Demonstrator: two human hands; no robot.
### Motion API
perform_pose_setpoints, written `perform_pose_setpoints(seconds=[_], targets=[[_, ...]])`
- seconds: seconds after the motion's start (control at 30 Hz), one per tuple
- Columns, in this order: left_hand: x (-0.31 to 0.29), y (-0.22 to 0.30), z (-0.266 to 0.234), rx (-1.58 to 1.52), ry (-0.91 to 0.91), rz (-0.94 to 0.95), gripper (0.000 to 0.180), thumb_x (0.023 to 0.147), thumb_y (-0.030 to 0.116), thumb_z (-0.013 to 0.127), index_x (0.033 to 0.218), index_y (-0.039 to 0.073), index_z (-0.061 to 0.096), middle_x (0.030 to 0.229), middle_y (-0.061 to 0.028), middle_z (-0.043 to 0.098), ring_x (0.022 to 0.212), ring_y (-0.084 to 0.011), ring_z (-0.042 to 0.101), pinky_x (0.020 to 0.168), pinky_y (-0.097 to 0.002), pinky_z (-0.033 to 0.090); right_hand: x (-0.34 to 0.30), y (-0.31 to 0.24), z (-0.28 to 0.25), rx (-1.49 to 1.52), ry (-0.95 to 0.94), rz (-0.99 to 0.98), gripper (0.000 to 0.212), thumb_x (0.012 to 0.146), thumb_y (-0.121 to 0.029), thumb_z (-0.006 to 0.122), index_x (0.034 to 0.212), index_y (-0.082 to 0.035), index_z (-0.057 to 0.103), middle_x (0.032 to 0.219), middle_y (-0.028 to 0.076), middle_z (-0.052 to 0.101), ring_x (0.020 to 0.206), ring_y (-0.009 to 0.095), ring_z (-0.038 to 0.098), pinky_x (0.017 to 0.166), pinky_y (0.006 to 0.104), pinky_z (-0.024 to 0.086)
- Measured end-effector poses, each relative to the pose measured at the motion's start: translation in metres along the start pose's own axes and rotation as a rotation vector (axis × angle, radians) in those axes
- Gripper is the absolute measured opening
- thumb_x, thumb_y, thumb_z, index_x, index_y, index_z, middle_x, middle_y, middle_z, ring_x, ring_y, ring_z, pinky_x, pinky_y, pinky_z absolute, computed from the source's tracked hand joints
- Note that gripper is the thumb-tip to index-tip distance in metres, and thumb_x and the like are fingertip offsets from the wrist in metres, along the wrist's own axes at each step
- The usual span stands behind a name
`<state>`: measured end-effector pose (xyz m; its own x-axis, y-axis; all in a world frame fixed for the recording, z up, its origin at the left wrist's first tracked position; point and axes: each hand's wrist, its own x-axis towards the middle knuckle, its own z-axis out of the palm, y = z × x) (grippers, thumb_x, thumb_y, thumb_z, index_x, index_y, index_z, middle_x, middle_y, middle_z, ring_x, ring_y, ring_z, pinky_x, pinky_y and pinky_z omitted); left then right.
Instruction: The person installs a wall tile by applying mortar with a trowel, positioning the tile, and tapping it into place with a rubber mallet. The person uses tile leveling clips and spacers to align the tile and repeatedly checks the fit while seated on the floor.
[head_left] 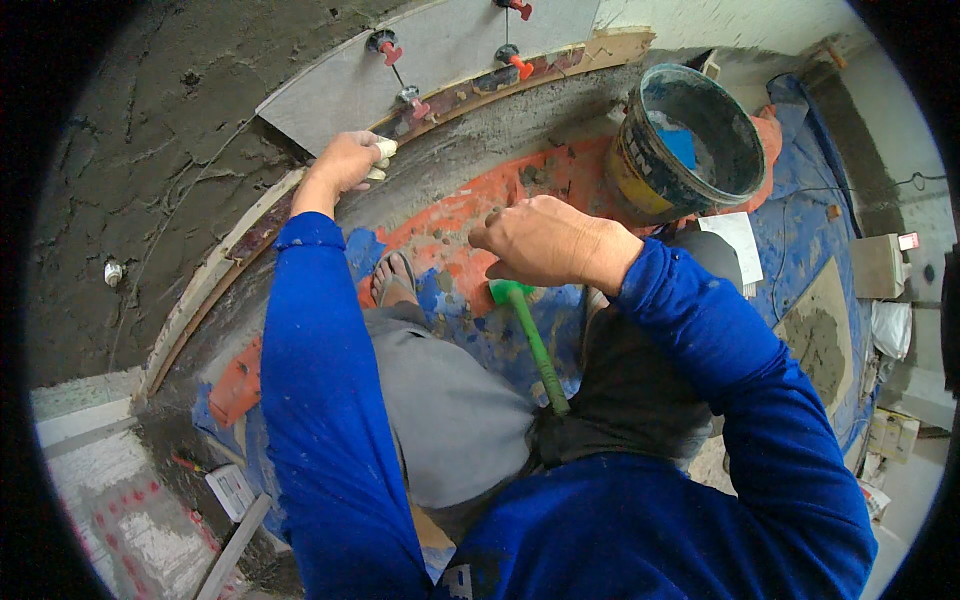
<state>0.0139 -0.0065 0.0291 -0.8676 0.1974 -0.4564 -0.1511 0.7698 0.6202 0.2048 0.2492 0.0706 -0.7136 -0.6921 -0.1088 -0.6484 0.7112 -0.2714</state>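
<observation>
My left hand (343,168) is closed on small cream-coloured pieces (382,152), whose exact kind I cannot make out. It is beside the lower corner of a large grey tile (330,85), close to a curved wooden strip (220,262). Black and red tile-levelling knobs (412,102) sit along the tile's edge. My right hand (550,240) hovers over the floor with its fingers curled together; anything inside them is hidden. Below it, a mallet with a green handle (538,345) stands between my legs.
A mortar-stained bucket (645,165) with something blue inside stands at the right. Wet grey mortar (130,190) covers the surface at the left. Orange and blue sheeting (790,240) lies on the floor, with a white paper (735,245) and a mortar-smeared board (815,325) on it.
</observation>
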Motion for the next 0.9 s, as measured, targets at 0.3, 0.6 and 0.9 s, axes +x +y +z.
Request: perform_pose_setpoints(seconds=[0.3, 0.6, 0.9], targets=[[0.0, -0.002, 0.0, 0.022, -0.013, 0.004, 0.037, 0.099, 0.031, 0.06, 0.128, 0.01, 0.065, 0.109, -0.0021, 0.072, 0.094, -0.014, 0.067, 0.076, -0.0339, 0.057, -0.001, 0.007, -0.005, 0.012, 0.045, 0.023, 0.037, 0.088, -0.029, 0.072, 0.115, -0.006, 0.065, 0.096, 0.016, 0.072, 0.093, 0.036, 0.071, 0.078, 0.0457, 0.057], [0.002, -0.004, -0.001, 0.022, -0.01, -0.001, 0.037, 0.097, 0.028, 0.06, 0.129, 0.01, 0.065, 0.108, -0.0036, 0.072, 0.093, -0.015, 0.067, 0.075, -0.0343, 0.057, -0.003, 0.015, -0.017, 0.03, 0.023, 0.065, 0.039, 0.089, -0.03, 0.071, 0.12, -0.007, 0.064, 0.097, 0.018, 0.072, 0.094, 0.038, 0.071, 0.08, 0.0473, 0.056], [-0.003, 0.001, 0.001, 0.028, -0.005, -0.004, 0.038, 0.095, 0.025, 0.059, 0.129, 0.009, 0.066, 0.109, -0.0051, 0.072, 0.095, -0.0166, 0.068, 0.075, -0.0349, 0.057, -0.002, 0.01, -0.011, 0.021, 0.011, 0.066, 0.037, 0.087, -0.032, 0.073, 0.114, -0.007, 0.068, 0.099, 0.018, 0.073, 0.097, 0.036, 0.071, 0.084, 0.0462, 0.057]])
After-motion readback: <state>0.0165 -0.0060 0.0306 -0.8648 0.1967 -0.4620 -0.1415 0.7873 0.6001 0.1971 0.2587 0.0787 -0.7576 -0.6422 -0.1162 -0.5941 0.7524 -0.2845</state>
